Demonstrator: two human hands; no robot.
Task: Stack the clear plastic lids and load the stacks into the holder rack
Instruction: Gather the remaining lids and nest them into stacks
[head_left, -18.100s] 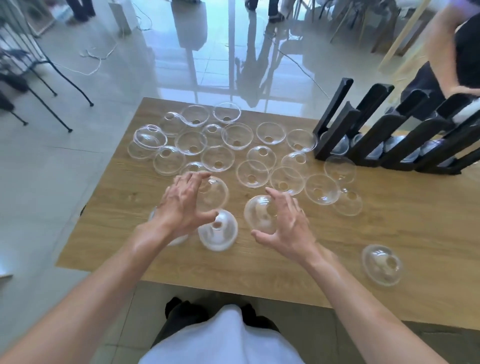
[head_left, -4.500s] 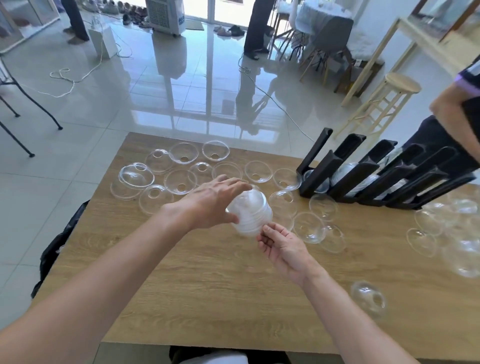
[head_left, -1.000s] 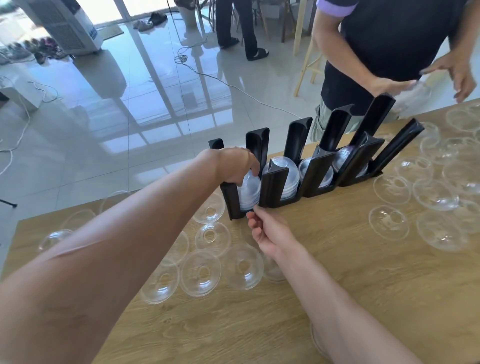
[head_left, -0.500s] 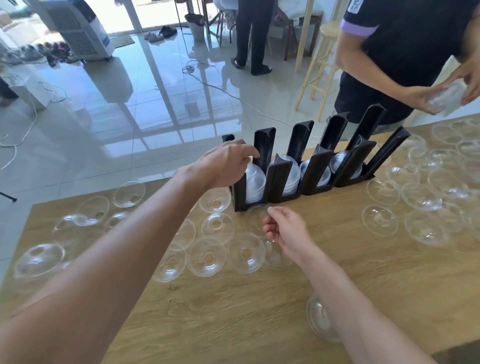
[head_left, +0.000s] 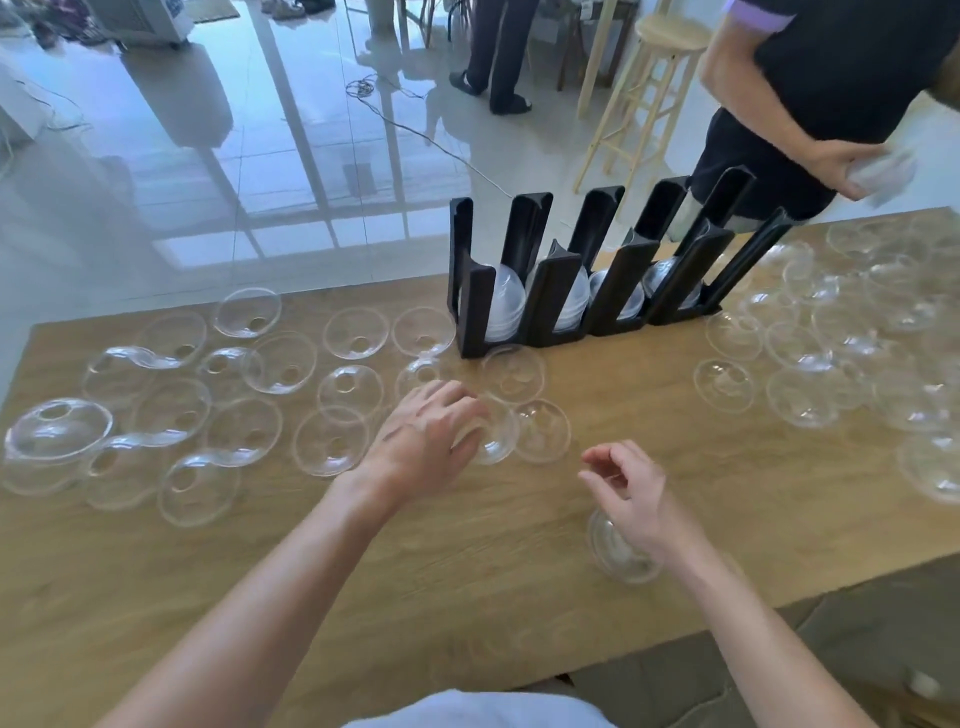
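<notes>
Gathering begins: left hand (head_left: 421, 431) rests open-fingered on a lid (head_left: 491, 436) before the rack (head_left: 576, 270); right hand (head_left: 626, 493) hovers loosely curled, empty.

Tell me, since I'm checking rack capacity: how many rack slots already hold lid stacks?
4: the holder rack has lid stacks in its leftmost slot, second slot, third slot and rightmost slot.

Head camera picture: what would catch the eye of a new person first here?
First the black holder rack at the table's far edge, a stack of clear lids in its leftmost slot. Then the many loose lids spread over the wooden table. The left hand reaches onto one near the rack.
</notes>
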